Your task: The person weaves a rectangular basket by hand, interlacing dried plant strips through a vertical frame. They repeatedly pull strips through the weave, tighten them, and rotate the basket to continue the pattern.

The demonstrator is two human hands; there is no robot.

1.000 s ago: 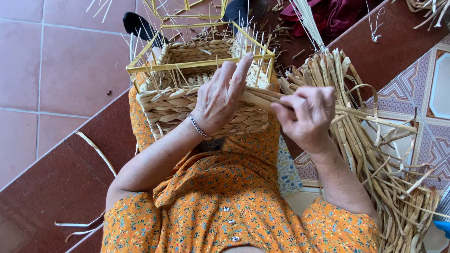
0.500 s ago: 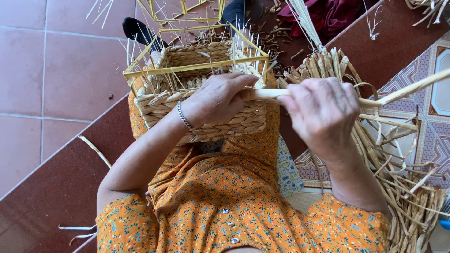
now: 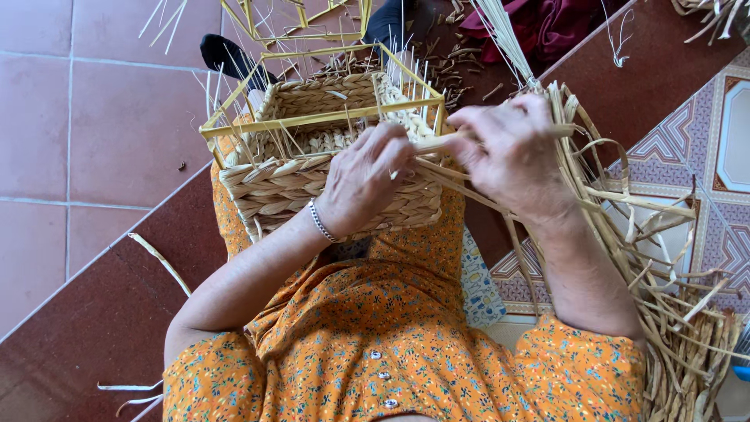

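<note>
basket (image 3: pixel 328 184) strand (image 3: pixel 437 142) seemingly pinched, both hands

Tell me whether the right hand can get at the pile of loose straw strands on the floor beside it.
Probably yes. The right hand is pinching a strand at the basket, and the pile of loose strands lies just outside that forearm with nothing between them. It would likely have to let go of the strand first.

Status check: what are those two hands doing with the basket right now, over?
Left hand pressed on woven basket. Right hand pinching straw strand at the rim. Loose straw bundle crowds the right side.
</note>
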